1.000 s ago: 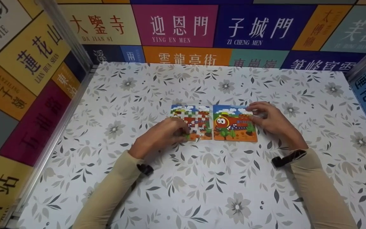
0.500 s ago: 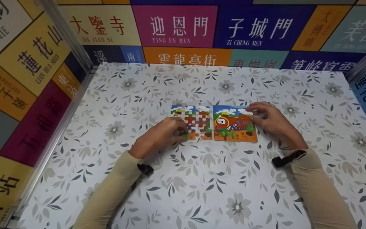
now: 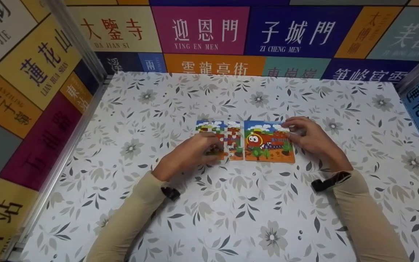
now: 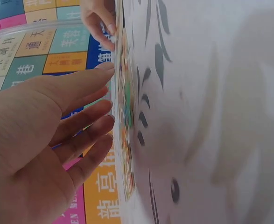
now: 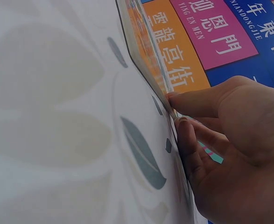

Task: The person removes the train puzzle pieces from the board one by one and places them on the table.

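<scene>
A jigsaw puzzle (image 3: 234, 140) with a cartoon train picture lies on the table, a narrow gap dividing its right strip from its left part. My left hand (image 3: 195, 149) covers the puzzle's lower left. In the left wrist view, that hand's fingers (image 4: 95, 123) are spread and fairly straight, with fingertips right at the pieces (image 4: 127, 112). To the right of the puzzle lies a square picture board (image 3: 269, 143) showing the same train in whole form. My right hand (image 3: 307, 136) pinches this board's right edge, thumb and index finger (image 5: 186, 128) meeting at it in the right wrist view.
The table (image 3: 202, 211) wears a white cover with grey leaves and flowers. Panels with large printed characters (image 3: 202, 31) stand along the back and both sides. A black strap (image 3: 169, 193) sits on the left wrist, and another strap (image 3: 329, 182) on the right.
My left hand has shifted slightly right over the puzzle. Gaps among the left pieces have narrowed, while a straight gap beside the right strip has appeared. My right hand and the board stay put.
</scene>
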Available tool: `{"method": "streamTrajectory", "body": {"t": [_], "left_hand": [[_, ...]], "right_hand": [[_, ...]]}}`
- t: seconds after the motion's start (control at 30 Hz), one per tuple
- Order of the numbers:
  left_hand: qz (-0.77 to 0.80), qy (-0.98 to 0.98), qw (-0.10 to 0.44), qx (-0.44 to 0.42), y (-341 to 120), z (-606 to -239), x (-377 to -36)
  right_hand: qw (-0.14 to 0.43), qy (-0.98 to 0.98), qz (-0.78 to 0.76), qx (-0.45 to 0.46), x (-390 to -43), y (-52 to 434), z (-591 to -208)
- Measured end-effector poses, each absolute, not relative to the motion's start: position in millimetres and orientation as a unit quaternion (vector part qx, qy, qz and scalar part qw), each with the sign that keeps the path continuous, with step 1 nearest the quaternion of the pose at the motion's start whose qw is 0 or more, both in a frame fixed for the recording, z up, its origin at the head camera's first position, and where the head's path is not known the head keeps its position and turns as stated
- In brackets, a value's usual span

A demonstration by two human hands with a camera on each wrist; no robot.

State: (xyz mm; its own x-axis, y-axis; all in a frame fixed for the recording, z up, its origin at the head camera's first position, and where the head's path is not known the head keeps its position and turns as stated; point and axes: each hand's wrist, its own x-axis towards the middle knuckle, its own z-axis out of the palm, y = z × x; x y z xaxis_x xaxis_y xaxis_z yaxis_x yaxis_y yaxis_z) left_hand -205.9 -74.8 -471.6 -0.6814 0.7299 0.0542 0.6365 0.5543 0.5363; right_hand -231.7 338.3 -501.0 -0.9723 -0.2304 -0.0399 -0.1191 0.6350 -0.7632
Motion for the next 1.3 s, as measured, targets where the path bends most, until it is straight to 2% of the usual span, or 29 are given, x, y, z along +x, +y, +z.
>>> {"method": "streamTrajectory", "body": {"t": [0.2,0.37,0.63,1.07,1.3], "left_hand": [[0.281,0.862,0.085,0.413,-68,-474,-205],[0.296,0.852,0.059,0.427,-59,-477,-206],[0.26,0.861,0.034,0.435,-35,-477,-209],[0.249,0.867,0.076,0.425,5,-478,-211],[0.232,0.867,0.077,0.435,23,-479,-213]], "right_hand": [[0.076,0.899,-0.421,-0.092,-232,337,-500],[0.079,0.899,-0.422,-0.088,-231,337,-498],[0.059,0.903,-0.41,-0.112,-230,338,-500],[0.068,0.902,-0.413,-0.104,-231,339,-500],[0.068,0.897,-0.424,-0.106,-228,335,-495]]}}
